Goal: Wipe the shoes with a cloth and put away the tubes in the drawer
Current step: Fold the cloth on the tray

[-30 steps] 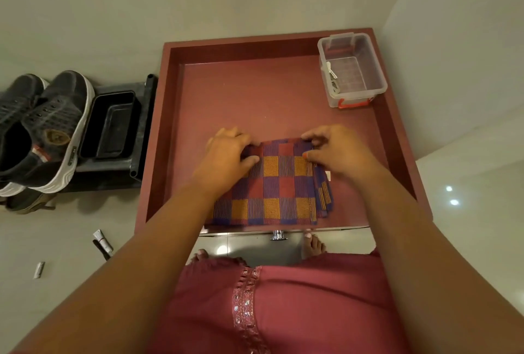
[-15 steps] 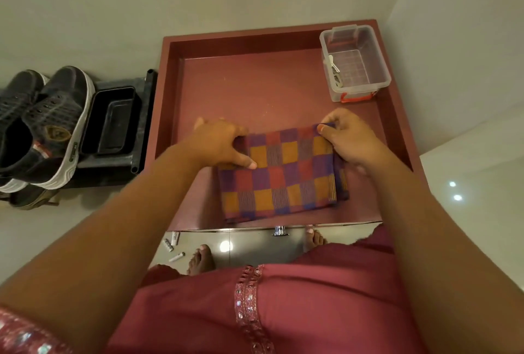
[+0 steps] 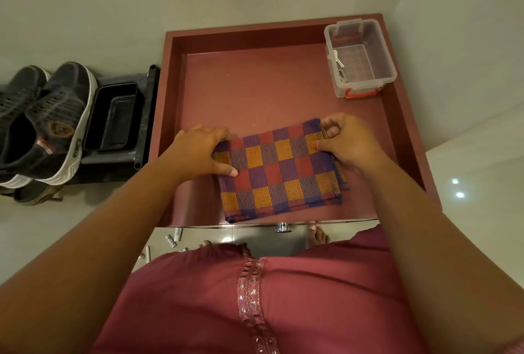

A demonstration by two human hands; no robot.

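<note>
Cloth (image 3: 279, 168), checked and folded into a flat stack, lies on the floor of the open drawer (image 3: 255, 84) toward its front edge. My left hand (image 3: 198, 152) holds its left edge, thumb on top and fingers curled under or behind; my right hand (image 3: 344, 142) pinches the far right corner between thumb and bent fingers. Risk one: lifting by two edges only may let the folded layers slip apart and droop, since the right-hand layers already sit offset. Risk two: a trailing fold could snag the drawer front. The clear plastic box (image 3: 358, 56) in the far right corner stands well apart. The shoes (image 3: 42, 124) rest on a rack to the left; the tubes (image 3: 173, 238) lie on the floor near my feet and could be stepped on.
</note>
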